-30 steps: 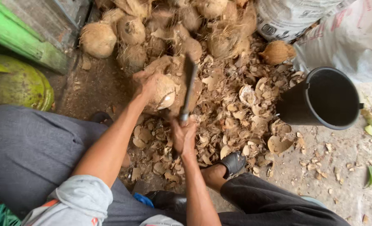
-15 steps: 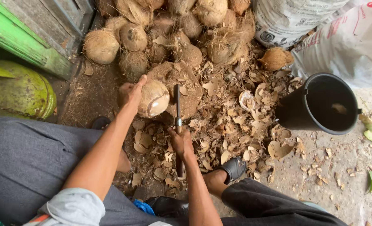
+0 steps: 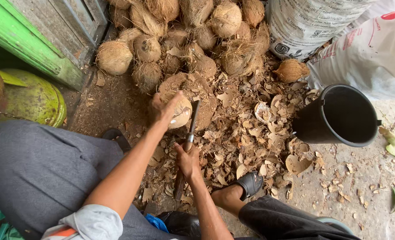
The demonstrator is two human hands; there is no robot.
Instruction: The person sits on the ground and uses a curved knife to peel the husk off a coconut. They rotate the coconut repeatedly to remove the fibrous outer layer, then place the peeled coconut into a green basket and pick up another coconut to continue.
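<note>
My left hand [image 3: 162, 108] grips a partly peeled coconut [image 3: 180, 114], pale where the shell is off, and holds it on a round wooden block [image 3: 206, 91]. My right hand [image 3: 187, 159] is closed around the handle of a machete [image 3: 192, 122]. Its dark blade points away from me and lies against the right side of the coconut. Brown shell chips [image 3: 246, 133] cover the ground around the block.
A heap of husked brown coconuts [image 3: 188, 31] lies beyond the block. A black bucket [image 3: 346, 116] stands at the right, white sacks [image 3: 335, 31] behind it. A green door frame [image 3: 33, 40] and a green gas cylinder [image 3: 33, 100] are at the left. My sandalled foot [image 3: 246, 184] rests below.
The machete has swung from a slant across the coconut to nearly upright beside it. My left hand has turned the coconut slightly on the block.
</note>
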